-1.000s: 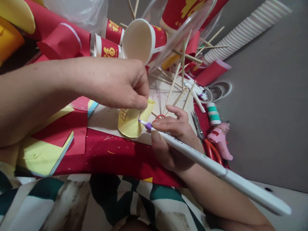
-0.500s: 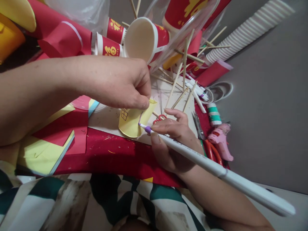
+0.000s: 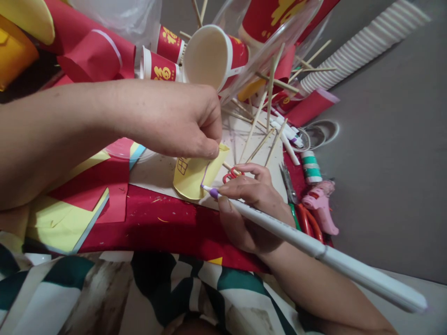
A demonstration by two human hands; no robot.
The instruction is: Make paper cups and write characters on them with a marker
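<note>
My left hand (image 3: pixel 174 118) pinches the top edge of a small yellow paper piece (image 3: pixel 193 179) that has a little window drawn on it and lies on a pale board (image 3: pixel 153 170). My right hand (image 3: pixel 249 204) grips a long white marker pen (image 3: pixel 314 249) with a purple tip. The tip touches the yellow paper's right side, where a purple line shows. Small red-handled scissors (image 3: pixel 231 174) lie just beyond my right fingers.
Red paper cups (image 3: pixel 213 58), wooden skewers (image 3: pixel 268 93) and red and yellow paper sheets (image 3: pixel 70 204) crowd the table. More pens (image 3: pixel 288 137), a green tape roll (image 3: pixel 310 167), a pink glue gun (image 3: pixel 321 204), orange scissors (image 3: pixel 303 216) and a white cup stack (image 3: pixel 359 44) lie to the right.
The pen tip has slid down the yellow paper's right side, leaving a longer purple line. My left hand keeps its pinch on the paper.
</note>
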